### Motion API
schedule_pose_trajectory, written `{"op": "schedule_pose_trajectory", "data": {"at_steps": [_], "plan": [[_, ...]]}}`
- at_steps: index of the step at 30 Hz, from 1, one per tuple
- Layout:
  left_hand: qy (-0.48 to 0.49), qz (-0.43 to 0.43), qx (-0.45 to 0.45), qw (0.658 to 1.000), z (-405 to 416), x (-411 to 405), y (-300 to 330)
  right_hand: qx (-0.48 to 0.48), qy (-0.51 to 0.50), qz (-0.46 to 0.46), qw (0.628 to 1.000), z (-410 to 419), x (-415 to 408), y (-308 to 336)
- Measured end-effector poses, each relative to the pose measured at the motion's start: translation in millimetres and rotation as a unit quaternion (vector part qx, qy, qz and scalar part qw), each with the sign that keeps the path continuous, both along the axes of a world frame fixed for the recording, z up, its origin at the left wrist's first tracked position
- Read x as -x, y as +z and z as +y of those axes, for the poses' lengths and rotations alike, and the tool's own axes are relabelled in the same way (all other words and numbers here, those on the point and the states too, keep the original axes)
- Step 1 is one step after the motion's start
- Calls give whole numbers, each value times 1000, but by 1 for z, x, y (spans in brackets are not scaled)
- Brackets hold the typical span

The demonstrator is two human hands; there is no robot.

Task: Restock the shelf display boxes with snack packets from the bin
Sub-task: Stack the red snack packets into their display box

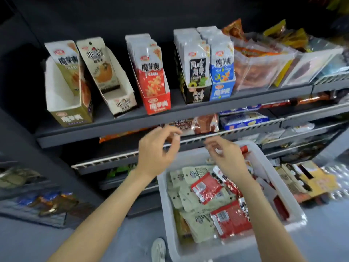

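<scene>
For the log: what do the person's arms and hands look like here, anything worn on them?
Both forearms are bare up to the frame edge: no sleeves, gloves, watch or bracelets visible. The left hand and right hand show no rings that the blurred image reveals.

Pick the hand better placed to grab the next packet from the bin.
Right. The right hand hangs empty directly over the packets in the white bin; the left hand hangs outside its rim, nearer the shelf.
</scene>
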State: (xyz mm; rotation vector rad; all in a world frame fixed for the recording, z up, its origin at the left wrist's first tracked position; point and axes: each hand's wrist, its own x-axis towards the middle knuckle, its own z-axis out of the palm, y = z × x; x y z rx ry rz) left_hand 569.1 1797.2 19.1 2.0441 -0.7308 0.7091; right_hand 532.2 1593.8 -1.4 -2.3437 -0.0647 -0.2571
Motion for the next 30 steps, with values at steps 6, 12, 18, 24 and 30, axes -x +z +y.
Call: {"op": "schedule_pose_trajectory", "data": {"at_steps": [6, 12, 18, 24, 30], "plan": [[-51, 294, -258, 919, -39, 24, -62, 122, -19, 149, 981, -49, 44, -64], [-35, 373, -382, 845, -88, 41, -112, 195, -112, 235, 946, -70, 50, -94], [-17, 377, -436, 817, -109, 40, -117, 378, -41, 249, 891, -61, 41, -102], [-13, 400, -422, 813, -90, 41, -109, 306, 72, 259, 913, -66, 41, -102], [23, 400, -413, 818, -55, 38, -97, 316, 56, 213, 923, -67, 37, -98]]}}
